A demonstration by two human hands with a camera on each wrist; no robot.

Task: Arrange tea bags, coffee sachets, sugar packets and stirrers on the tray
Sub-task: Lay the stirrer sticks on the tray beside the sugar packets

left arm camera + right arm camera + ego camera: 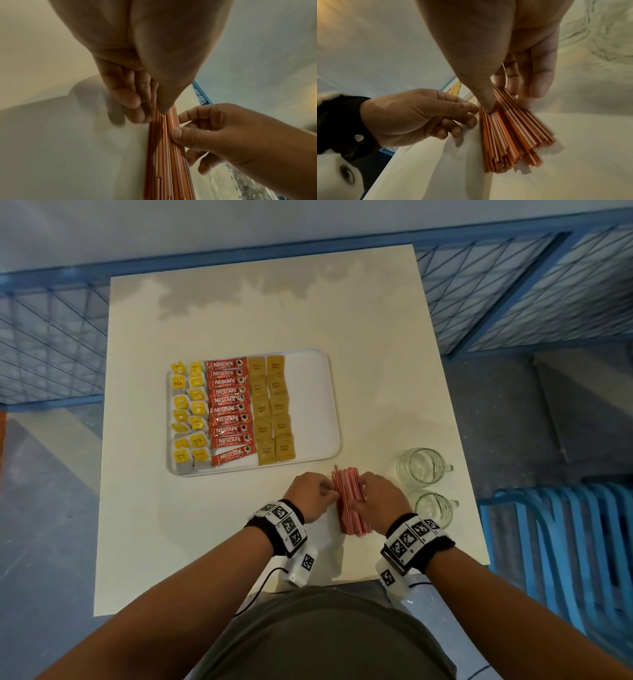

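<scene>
Tea bags (187, 419), coffee sachets (228, 409), sugar packets (272, 409) rowed on tray (313, 405). Stirrers (346, 484) pending, bundle on table (239, 320). Left hand (308, 496) pinches its edge; right hand (376, 498) clasps it, thumb atop.

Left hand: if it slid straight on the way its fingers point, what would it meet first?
The red stirrers: the left hand seems to pinch their edge already; the right hand lies just beyond.

Glossy coffee sachets (228, 409), smooth plastic tray (308, 405), matt table (376, 354).
</scene>
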